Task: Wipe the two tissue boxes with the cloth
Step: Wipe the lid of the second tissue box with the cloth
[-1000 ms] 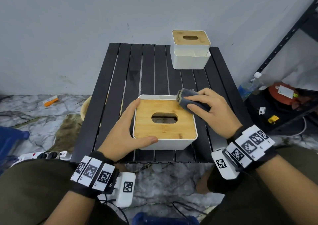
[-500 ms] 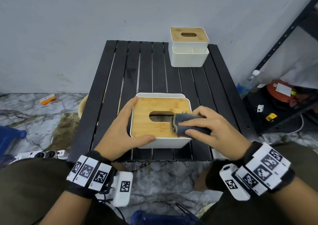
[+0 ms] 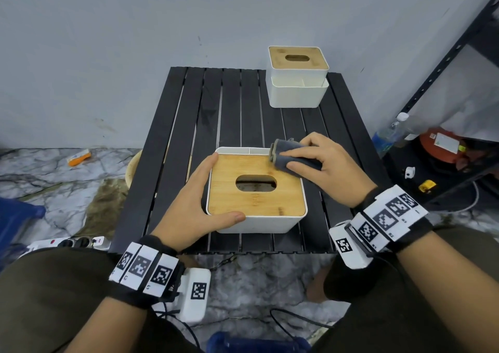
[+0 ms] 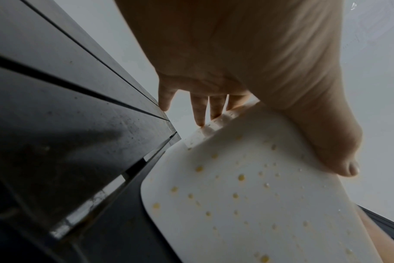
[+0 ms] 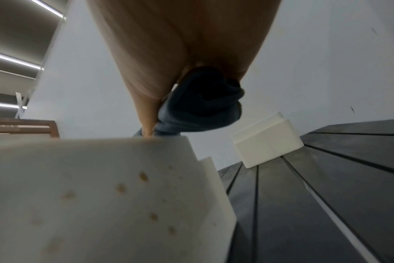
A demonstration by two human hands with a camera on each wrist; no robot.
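Note:
A white tissue box with a bamboo lid (image 3: 253, 193) stands near the front edge of the black slatted table (image 3: 232, 120). My left hand (image 3: 194, 204) braces its left side, fingers straight along the wall and thumb on the front face; the left wrist view shows yellowish spots on that white wall (image 4: 247, 195). My right hand (image 3: 321, 163) grips a rolled grey cloth (image 3: 286, 155) and presses it on the lid's far right corner. The cloth (image 5: 200, 103) bulges under the palm in the right wrist view. The second tissue box (image 3: 298, 75) stands at the table's back right.
A dark metal shelf (image 3: 445, 63) stands to the right, with a water bottle (image 3: 388, 133) and a red object (image 3: 440, 147) by its base. A power strip (image 3: 73, 243) and an orange item (image 3: 79, 156) lie on the marble floor at left.
My right hand has moved the cloth from the lid's near right edge back up to its far right corner. The left hand has kept its place on the box.

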